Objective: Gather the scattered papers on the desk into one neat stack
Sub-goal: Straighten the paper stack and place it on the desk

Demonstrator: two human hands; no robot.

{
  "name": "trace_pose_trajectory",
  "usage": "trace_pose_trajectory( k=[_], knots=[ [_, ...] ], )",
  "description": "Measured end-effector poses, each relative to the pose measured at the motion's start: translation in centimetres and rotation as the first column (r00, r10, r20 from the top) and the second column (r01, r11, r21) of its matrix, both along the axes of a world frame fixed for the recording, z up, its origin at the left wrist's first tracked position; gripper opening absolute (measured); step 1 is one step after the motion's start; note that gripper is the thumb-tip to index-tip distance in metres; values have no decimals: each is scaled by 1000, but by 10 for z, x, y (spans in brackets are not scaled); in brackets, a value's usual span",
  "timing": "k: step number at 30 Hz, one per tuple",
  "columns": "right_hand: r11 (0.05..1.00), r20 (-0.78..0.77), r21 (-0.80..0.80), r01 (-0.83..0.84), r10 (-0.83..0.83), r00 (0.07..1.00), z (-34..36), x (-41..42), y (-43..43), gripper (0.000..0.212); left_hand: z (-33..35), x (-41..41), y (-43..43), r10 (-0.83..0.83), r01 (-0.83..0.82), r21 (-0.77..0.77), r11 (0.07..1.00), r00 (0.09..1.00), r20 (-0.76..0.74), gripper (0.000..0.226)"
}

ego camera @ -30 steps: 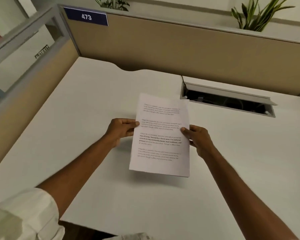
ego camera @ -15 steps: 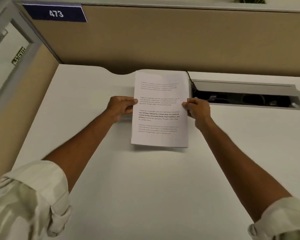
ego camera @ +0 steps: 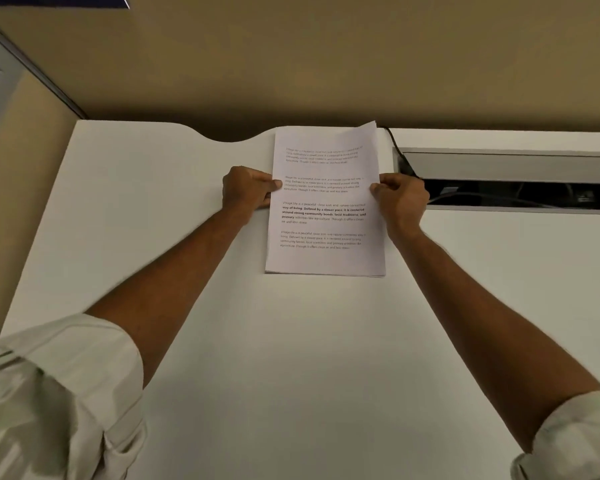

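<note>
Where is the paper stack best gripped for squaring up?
At the two long side edges, mid-height, one hand from each side. The stack lies lengthwise away from the person, and the left hand and right hand pinch exactly there.

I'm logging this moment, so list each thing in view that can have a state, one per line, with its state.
Paper stack: gathered, printed side up, edges nearly flush, near the back of the desk.
Left hand: closed on the stack's left edge.
Right hand: closed on the stack's right edge.
Cable hatch: lid open, cables visible inside.
Black cable: runs from the desk's back edge into the hatch.
Sleeves: rolled up.
</note>
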State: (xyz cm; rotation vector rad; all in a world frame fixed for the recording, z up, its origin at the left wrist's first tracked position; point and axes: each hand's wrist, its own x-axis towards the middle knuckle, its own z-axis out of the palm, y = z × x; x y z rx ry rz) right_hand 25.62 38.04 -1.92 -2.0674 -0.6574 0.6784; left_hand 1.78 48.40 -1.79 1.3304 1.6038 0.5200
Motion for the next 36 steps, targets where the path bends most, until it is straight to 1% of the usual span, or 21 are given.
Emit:
trace_pose_trajectory(
  k=[4,7,9,11,13,19,27,30,33,36],
  knots=[
    [1000,17,-8,-12,13,1000,-5,2,2,24,-4,3,1,7,-1,108,994,999,-49,36],
    [1000,34,-2,-8,8,999,-7,2,2,22,-6,5,0,39,-28,159,987,997,-65,34],
    [1000,56,8,2,-3,998,-8,2,3,22,-8,5,0,42,-30,164,986,997,-71,31],
    [1000,68,15,21,-22,997,-8,2,4,31,-8,5,1,51,-37,161,986,995,-80,29],
    [999,71,22,26,-28,997,-9,2,5,35,-7,4,1,60,-44,161,986,994,-92,29],
    [1000,182,5,-27,26,983,-8,-3,3,26,-6,5,0,67,-49,155,987,991,-114,27],
    [998,228,-29,-52,57,972,-7,-6,3,23,-5,4,-4,47,-22,180,983,990,-135,29],
    [997,257,-37,-61,69,964,-4,-10,2,19,-3,4,-4,38,-7,191,982,986,-160,30],
    [995,321,-54,-88,100,942,-2,-12,0,18,-3,4,-3,20,16,196,980,983,-180,30],
    [988,388,-110,-109,144,910,2,-15,-3,21,0,3,-5,9,31,202,979,981,-196,30]
  ],
)
